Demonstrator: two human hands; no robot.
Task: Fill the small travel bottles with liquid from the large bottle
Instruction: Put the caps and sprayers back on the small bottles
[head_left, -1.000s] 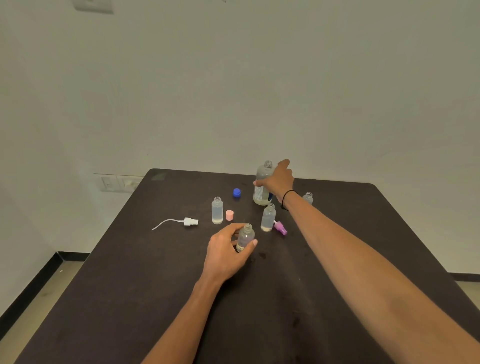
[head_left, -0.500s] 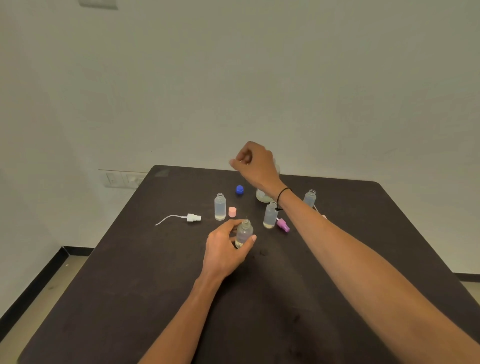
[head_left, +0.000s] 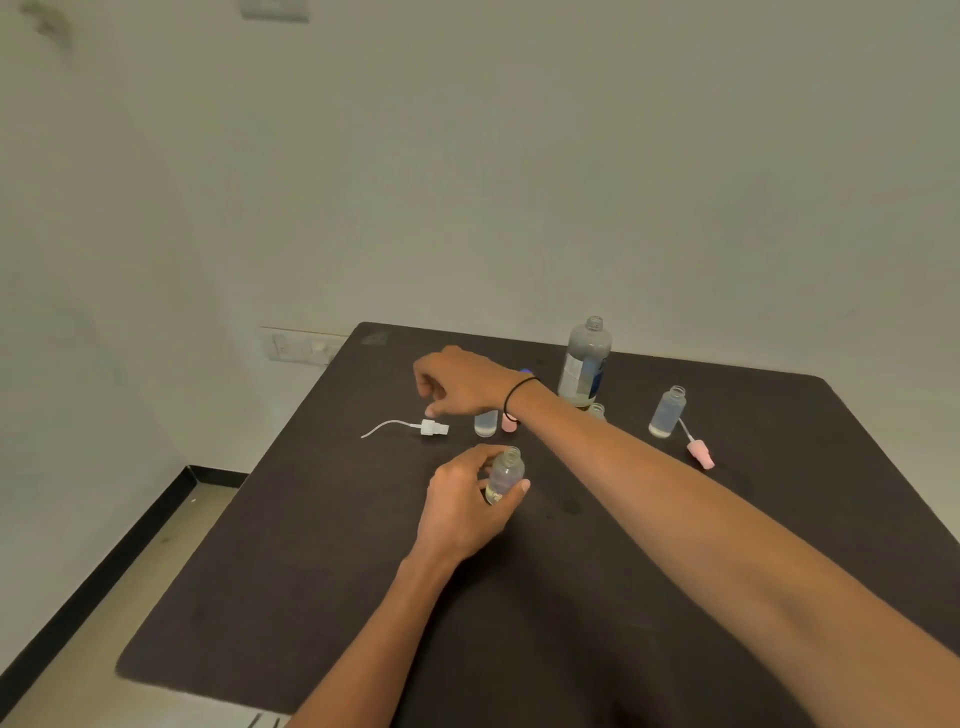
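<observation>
The large clear bottle stands uncapped at the back of the dark table. My left hand grips a small uncapped travel bottle upright at mid-table; a little liquid shows at its bottom. My right hand reaches across to the left, its fingers bent down and its fingertips just above a white spray pump lying on the table. It holds nothing. A second small bottle stands partly hidden under that wrist. A third stands to the right. Another bottle peeks out behind my forearm.
A pink cap sits by the second bottle, and a blue cap shows behind my wrist. A pink spray pump lies at the right. Wall sockets are behind the table's left corner, and the floor drops off at left.
My right hand let go of the large bottle, rose, then swung left and down to just over the white spray pump. My left hand kept its grip on the small bottle.
</observation>
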